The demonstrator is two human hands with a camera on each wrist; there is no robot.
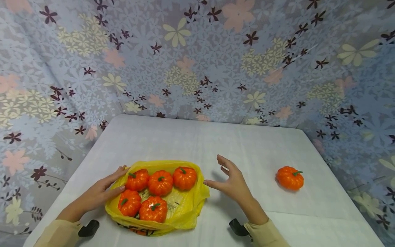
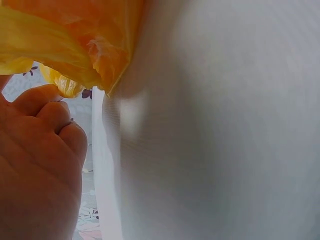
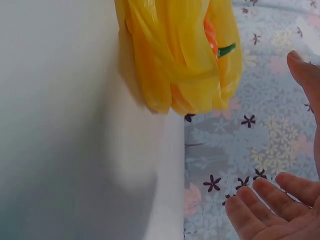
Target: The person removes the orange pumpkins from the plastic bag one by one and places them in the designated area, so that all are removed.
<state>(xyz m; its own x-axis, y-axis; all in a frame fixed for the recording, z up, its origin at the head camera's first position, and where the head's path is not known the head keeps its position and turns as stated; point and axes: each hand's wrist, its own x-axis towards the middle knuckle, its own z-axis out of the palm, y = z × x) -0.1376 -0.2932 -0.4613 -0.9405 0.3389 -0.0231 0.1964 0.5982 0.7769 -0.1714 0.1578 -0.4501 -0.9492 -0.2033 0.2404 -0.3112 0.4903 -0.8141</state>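
A yellow plastic bag point(image 1: 185, 212) lies wide open on the table, with several small orange pumpkins point(image 1: 160, 183) with green stems inside it. My left hand point(image 1: 95, 197) grips the bag's left rim, thumb over the edge and fingers along the outside. In the left wrist view, the curled fingers point(image 2: 52, 112) are right at the yellow plastic. My right hand point(image 1: 231, 183) is held in the air just right of the bag, its thumb and fingers spread apart with nothing between them. The thumb tip is close to the bag's right rim.
A lone orange pumpkin point(image 1: 290, 178) sits on the right side of the white-covered table point(image 1: 197, 137), its stem pointing right. Behind and beside the table hangs a flowered cloth point(image 1: 197, 61). Printed paper point(image 1: 172, 207) shows in the bag among the pumpkins.
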